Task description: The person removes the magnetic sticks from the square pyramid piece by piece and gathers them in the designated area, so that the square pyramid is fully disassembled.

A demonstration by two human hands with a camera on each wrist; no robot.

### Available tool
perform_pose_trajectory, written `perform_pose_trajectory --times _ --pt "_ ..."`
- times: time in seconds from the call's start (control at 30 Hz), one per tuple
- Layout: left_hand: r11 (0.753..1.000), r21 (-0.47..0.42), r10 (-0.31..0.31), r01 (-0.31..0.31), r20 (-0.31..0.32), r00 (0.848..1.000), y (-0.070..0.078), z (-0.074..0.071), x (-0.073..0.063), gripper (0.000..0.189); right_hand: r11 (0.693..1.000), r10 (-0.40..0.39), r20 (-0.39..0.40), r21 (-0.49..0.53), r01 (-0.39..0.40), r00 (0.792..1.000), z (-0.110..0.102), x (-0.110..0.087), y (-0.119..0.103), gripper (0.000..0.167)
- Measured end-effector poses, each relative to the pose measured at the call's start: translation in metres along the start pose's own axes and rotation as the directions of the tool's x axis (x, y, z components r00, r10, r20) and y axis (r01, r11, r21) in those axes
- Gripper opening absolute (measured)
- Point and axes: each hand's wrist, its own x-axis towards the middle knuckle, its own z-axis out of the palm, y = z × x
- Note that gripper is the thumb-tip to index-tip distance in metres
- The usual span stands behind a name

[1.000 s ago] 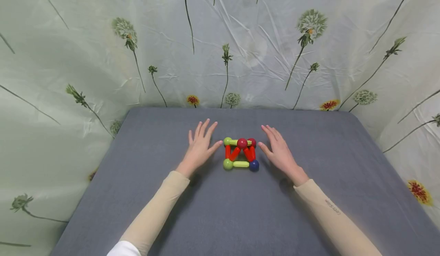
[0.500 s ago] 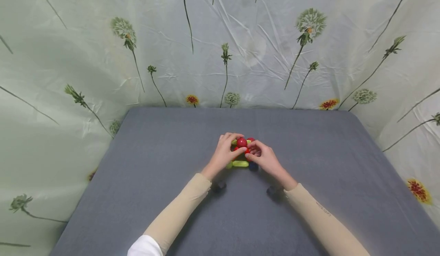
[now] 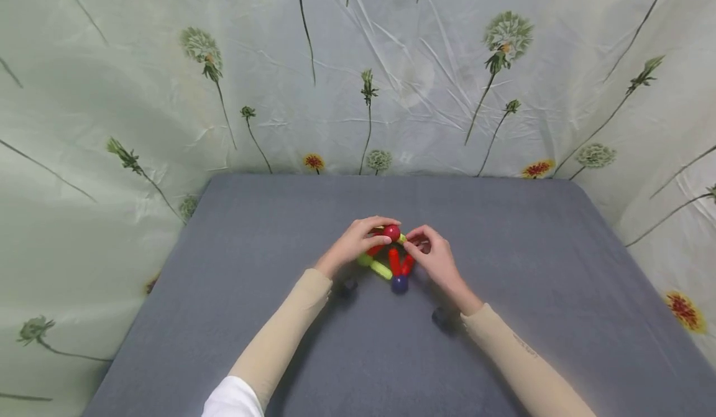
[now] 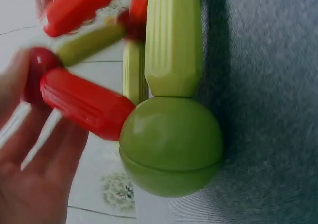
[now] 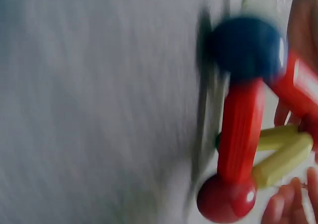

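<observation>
Over grey fabric [image 3: 358,355] | ribbed rod [image 4: 174,40], green sphere [image 4: 171,147] | left grip [image 3: 355,243] pinching red ball [image 3: 392,233] | right grip [image 3: 439,260]: cannot tell

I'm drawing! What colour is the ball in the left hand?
The ball is red, clearest in the head view.

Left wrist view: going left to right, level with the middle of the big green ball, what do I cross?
Left hand → flower-printed curtain behind → green ball → grey table surface.
</observation>
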Motion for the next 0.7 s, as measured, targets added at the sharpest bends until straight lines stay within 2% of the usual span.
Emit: perform_pose_trajectory --times 0.07,0.17,0.27,0.4,0.43,0.6,0.7 --pt "0.999 -0.043 0.002 -0.001 0.04 0.999 0.0 0.0 0.0 0.037 0.999 0.005 -0.01 -0.039 -0.006 1.0 -0.002 0.002 0.001 0.022" --pt "0.998 -0.057 -0.003 0.004 0.033 0.999 0.001 0.002 0.001 0.037 0.996 0.012 0.028 -0.087 -0.01 1.0 -0.001 0.003 0.002 0.025" --pt "0.998 0.063 -0.005 0.008 -0.042 0.999 0.003 0.005 0.001 0.036 0.997 0.035 0.028 -0.072 -0.033 0.999 0.002 0.001 0.001 0.023" --pt "0.968 0.248 -0.018 0.049 -0.128 0.992 0.007 0.01 0.001 0.035 0.998 0.056 -0.012 -0.024 -0.056 0.998 0.009 -0.001 -0.001 0.023" --pt "0.963 0.263 -0.019 0.057 -0.143 0.99 0.008 0.011 0.001 0.036 0.998 0.056 -0.023 -0.015 -0.056 0.998 0.01 -0.001 -0.002 0.023" --pt "0.97 0.226 -0.04 0.09 -0.218 0.975 0.01 0.015 0.003 0.035 0.999 0.048 -0.036 0.014 -0.047 0.998 0.014 -0.001 -0.003 0.023" --pt "0.975 0.201 -0.048 0.097 -0.236 0.971 0.009 0.016 0.003 0.034 0.999 0.044 -0.028 0.016 -0.044 0.999 0.014 -0.003 -0.003 0.023"
